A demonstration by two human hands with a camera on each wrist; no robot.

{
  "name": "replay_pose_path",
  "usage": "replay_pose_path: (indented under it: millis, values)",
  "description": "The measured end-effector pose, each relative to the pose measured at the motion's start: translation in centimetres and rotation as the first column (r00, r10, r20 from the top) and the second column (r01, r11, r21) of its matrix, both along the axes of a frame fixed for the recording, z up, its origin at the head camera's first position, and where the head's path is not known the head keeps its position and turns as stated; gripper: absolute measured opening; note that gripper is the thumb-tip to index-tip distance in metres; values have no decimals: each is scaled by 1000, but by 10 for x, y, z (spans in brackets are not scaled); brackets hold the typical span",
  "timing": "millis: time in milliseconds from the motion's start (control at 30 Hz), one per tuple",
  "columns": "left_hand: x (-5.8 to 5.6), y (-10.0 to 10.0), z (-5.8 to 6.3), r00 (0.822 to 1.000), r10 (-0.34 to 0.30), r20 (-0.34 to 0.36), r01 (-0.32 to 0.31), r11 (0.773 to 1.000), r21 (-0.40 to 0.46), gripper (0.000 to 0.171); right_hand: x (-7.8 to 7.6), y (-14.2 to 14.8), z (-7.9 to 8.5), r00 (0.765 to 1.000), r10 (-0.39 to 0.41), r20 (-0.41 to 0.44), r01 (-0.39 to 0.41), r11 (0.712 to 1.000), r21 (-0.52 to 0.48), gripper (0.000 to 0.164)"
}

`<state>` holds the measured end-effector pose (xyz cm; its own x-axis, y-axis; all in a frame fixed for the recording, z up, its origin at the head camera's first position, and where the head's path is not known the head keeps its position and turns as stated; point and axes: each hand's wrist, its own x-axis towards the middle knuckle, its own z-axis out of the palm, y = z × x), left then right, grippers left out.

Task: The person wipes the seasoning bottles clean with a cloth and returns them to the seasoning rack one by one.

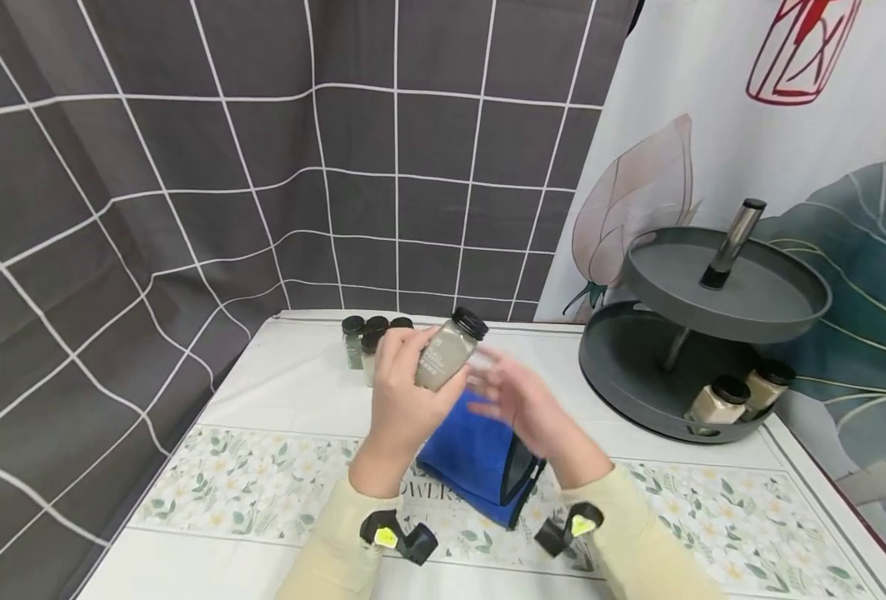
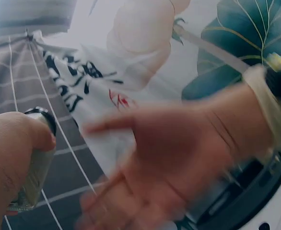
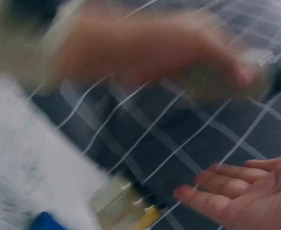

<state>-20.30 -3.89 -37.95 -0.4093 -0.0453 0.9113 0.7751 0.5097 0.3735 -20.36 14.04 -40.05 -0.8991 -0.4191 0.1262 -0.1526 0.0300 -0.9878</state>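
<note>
Black-capped jar is gripped, tilted, by fingers of left hand; right hand held nearby, fingers extended.

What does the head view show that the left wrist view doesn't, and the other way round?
Only the head view: the blue cloth, the jars behind the left hand, and two jars on the tiered tray.
Only the left wrist view: black writing on the white curtain.
Both: the left hand gripping a black-lidded jar, the right hand, and the grey gridded curtain.
</note>
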Motion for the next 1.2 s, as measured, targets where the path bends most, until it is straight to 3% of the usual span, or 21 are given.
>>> replay_pose_path:
  millis: [33,100,200,267,367,433,500,533,600,633,700,800,867,967,1067,1200]
  values:
    - [-4,1,-3,1000,-1,-14,0,999,-40,51,-4,5,10,1000,11,12,-9,989,-148,71]
    - [-12,3,-10,999,-7,-52,0,991,-132,51,-9,12,22,1000,15,8,-13,965,-262,72]
    - [-19,7,-19,991,-37,-126,2,963,-271,51,-9,17,25,999,-47,-19,43,988,-149,65]
    - [-21,9,-25,988,-69,-140,17,939,-343,53,-8,21,20,996,-86,-39,83,994,-71,56]
    - [-23,8,-31,989,-106,-99,55,905,-423,59,-10,36,15,985,-141,-98,142,990,5,46]
    - [-26,-1,-33,993,-104,-54,70,897,-436,61,-13,57,16,954,-227,-194,248,965,90,44]
    - [-30,-19,-36,997,-70,-23,54,910,-411,57,-17,85,21,893,-310,-327,394,890,232,45]
    - [-33,-31,-37,999,-41,-17,31,924,-382,52,-18,100,24,855,-340,-392,471,826,309,47]
    - [-40,-58,-40,999,41,12,-35,957,-287,43,-21,131,28,788,-348,-507,591,660,464,52]
    - [-44,-72,-42,996,82,33,-73,971,-227,38,-22,145,29,772,-327,-545,618,585,525,56]
    - [-51,-97,-50,982,163,101,-149,980,-128,31,-22,171,27,780,-278,-560,617,489,617,62]
    - [-59,-129,-65,930,231,285,-231,972,-35,28,-23,200,17,803,-246,-542,594,410,692,67]
    - [-62,-144,-76,877,238,417,-261,965,-2,27,-23,213,12,821,-256,-510,570,388,724,70]
    - [-65,-155,-90,782,203,589,-277,960,36,28,-24,225,7,846,-291,-447,531,383,756,74]
    - [-66,-160,-102,700,154,697,-269,962,57,29,-28,230,5,873,-296,-389,481,380,790,79]
    - [-69,-165,-112,630,122,767,-254,966,55,31,-35,231,3,897,-274,-346,432,381,818,80]
